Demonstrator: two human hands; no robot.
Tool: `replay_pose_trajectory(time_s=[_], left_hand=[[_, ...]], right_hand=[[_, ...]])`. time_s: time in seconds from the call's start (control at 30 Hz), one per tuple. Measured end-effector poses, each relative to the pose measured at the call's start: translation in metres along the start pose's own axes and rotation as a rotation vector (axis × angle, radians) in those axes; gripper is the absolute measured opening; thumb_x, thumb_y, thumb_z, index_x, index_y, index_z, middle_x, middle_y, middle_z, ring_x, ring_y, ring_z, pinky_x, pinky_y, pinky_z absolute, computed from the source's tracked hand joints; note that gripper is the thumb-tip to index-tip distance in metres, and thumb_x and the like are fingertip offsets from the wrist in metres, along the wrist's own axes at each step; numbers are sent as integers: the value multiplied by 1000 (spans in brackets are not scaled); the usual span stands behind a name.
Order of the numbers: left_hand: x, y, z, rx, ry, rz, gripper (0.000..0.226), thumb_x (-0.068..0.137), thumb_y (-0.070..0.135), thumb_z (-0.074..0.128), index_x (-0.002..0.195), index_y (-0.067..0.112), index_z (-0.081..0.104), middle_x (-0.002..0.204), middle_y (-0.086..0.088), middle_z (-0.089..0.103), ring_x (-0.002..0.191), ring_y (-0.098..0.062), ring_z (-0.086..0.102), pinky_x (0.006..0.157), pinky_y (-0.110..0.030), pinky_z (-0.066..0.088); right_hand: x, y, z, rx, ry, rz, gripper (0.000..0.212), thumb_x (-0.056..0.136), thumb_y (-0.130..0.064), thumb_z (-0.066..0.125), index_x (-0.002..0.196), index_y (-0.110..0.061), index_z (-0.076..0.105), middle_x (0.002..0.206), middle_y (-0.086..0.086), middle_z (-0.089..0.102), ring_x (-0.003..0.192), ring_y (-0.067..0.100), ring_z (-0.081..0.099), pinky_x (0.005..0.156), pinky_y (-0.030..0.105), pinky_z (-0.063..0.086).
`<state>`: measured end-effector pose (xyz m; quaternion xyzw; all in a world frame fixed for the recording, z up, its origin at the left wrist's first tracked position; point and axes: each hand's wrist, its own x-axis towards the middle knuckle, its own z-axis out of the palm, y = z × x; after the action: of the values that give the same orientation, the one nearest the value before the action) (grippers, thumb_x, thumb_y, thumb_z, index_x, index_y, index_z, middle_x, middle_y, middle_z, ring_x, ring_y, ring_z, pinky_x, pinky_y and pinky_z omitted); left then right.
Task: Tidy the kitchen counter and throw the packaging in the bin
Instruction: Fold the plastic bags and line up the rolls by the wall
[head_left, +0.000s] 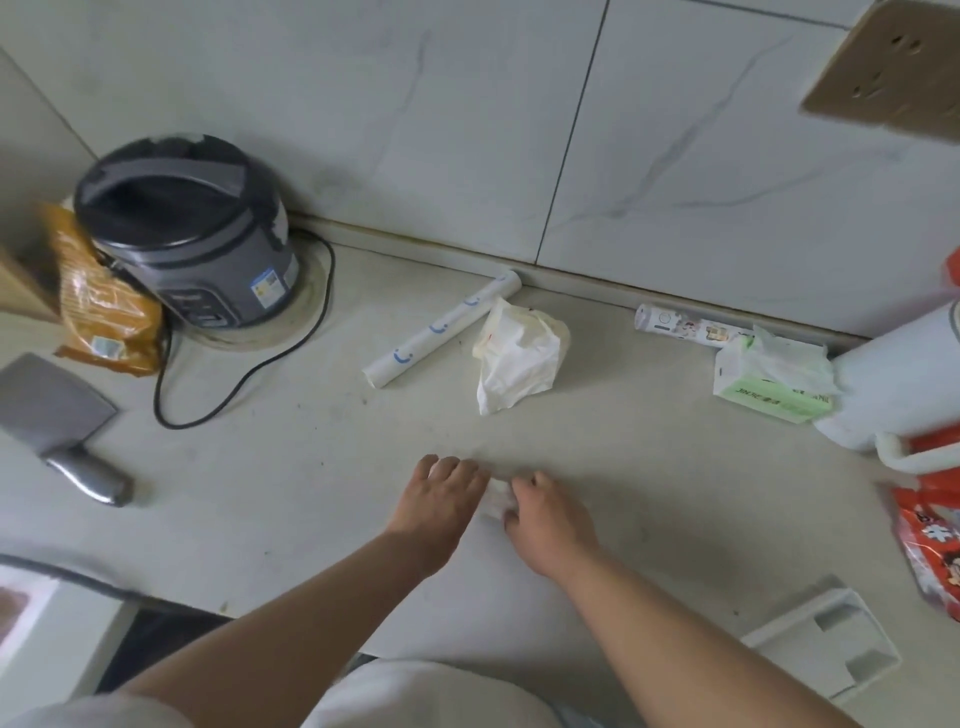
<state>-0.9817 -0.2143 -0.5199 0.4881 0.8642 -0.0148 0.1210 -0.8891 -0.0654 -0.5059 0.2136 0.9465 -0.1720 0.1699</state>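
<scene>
Both my hands rest on the pale kitchen counter (649, 467) near its front middle. A small white crumpled tissue (497, 496) lies between them; my left hand (441, 499) presses on its left side and my right hand (545, 514) curls its fingers around its right side. Behind them lies a crumpled white plastic bag (514, 358). A white roll with blue smiley marks (441, 327) lies beside that bag. A green tissue pack (769, 384) with a tissue sticking out sits at the right, by a printed roll (680, 325) against the wall.
A grey rice cooker (192, 234) with a black cord (234, 384) stands back left, an orange snack bag (98, 306) beside it. A cleaver (57, 415) lies at the left. A white cylinder (893, 374), red packaging (930, 530) and a white plastic tray (831, 644) occupy the right.
</scene>
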Motion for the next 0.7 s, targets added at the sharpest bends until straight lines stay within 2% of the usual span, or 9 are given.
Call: replay_pose_trajectory(time_s=[0.2, 0.33, 0.47, 0.57, 0.7], left_hand=[[15, -12, 0, -2, 32, -72, 58, 85, 14, 60, 140, 20, 43, 132, 1, 52, 119, -25, 49, 109, -40, 29], [20, -15, 0, -85, 54, -74, 61, 84, 30, 64, 141, 19, 44, 134, 0, 52, 125, -26, 46, 112, -42, 25], [24, -18, -1, -147, 77, -105, 70, 81, 42, 68, 142, 20, 42, 139, -1, 49, 129, -26, 44, 113, -43, 25], [28, -20, -3, -168, 90, -103, 66, 79, 39, 74, 137, 20, 49, 133, -2, 54, 123, -27, 50, 109, -43, 31], [35, -25, -4, -154, 118, -83, 53, 73, 32, 81, 120, 17, 61, 112, -3, 62, 105, -29, 59, 98, -44, 42]], right_hand=[[27, -3, -11, -3, -58, -58, 29, 88, -37, 55, 108, -16, 56, 115, 9, 52, 111, 34, 54, 87, 41, 47], [46, -2, -25, -15, -97, -84, 37, 83, -43, 56, 109, -17, 55, 118, 9, 50, 114, 33, 50, 90, 42, 46], [66, -2, -37, -30, -77, -129, 41, 82, -41, 56, 113, -14, 56, 118, 10, 52, 113, 33, 49, 92, 43, 47], [74, -3, -42, -4, -18, -131, 39, 85, -36, 56, 116, -13, 57, 119, 10, 54, 112, 32, 50, 91, 44, 47], [80, -3, -44, -13, 53, -147, 31, 86, -25, 55, 113, -10, 59, 115, 11, 56, 106, 33, 51, 88, 44, 47]])
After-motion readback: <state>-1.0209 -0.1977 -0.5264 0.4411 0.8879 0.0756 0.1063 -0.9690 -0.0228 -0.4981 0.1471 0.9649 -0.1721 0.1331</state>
